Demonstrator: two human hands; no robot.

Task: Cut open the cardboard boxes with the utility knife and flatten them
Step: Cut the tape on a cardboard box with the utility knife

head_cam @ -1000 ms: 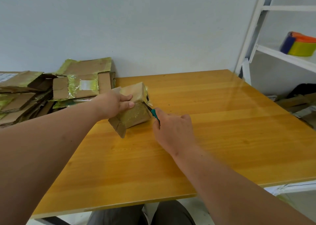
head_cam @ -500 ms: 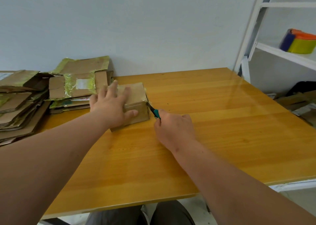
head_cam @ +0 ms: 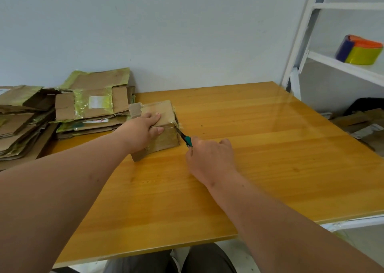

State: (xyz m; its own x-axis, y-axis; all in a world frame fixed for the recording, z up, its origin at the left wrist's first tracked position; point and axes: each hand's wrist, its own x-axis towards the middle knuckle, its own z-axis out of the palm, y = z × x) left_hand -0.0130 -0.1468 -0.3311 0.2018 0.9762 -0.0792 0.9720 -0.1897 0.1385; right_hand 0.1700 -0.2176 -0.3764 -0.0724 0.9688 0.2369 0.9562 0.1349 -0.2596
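Head view: left hand [head_cam: 145, 130] is pressing flat on the cardboard box [head_cam: 160, 127] at frame centre-left, while right hand [head_cam: 209, 158], just right of it, is gripping the utility knife [head_cam: 185, 138], blade meeting the box's right edge.

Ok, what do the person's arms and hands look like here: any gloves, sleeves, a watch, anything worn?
Nothing worn that the head view shows. The left hand and right hand are bare, without gloves, rings or a watch, and both forearms are bare up to the frame's edge, with no sleeve in view. Dark grey trousers show below the table edge.
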